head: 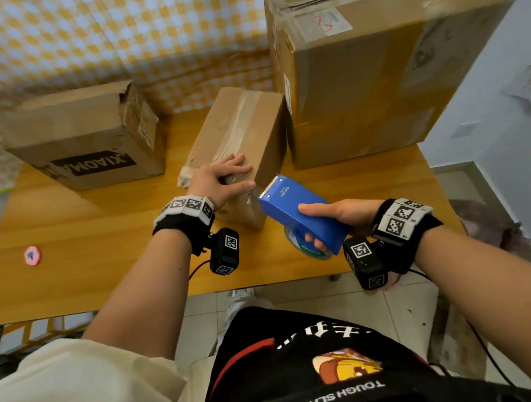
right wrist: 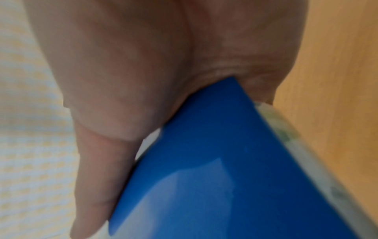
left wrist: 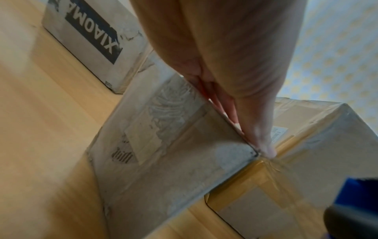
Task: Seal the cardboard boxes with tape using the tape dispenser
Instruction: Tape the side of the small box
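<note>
Tape dispenser (head: 303, 216) gripped in right hand (head: 346, 214), beside middle box (head: 244, 131)

— What's at nine o'clock on the wooden table (head: 67, 239)?
— A small pink round thing (head: 32, 255), perhaps an eraser; it's blurred.
— And toward twelve?
— A yellow-and-white checked cloth (head: 80, 40) hanging behind. Pale floor tiles (head: 299, 298) at six.

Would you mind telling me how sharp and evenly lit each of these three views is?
Head view: centre crisp, the blue tape dispenser sharp, edges smeared and bowed, the tall brown cardboard box leaning. Left wrist view: soft, the wooden table streaked with blur, the left hand close and dim. Right wrist view: blurred throughout, with a pale glare patch on the dispenser under the right hand.
</note>
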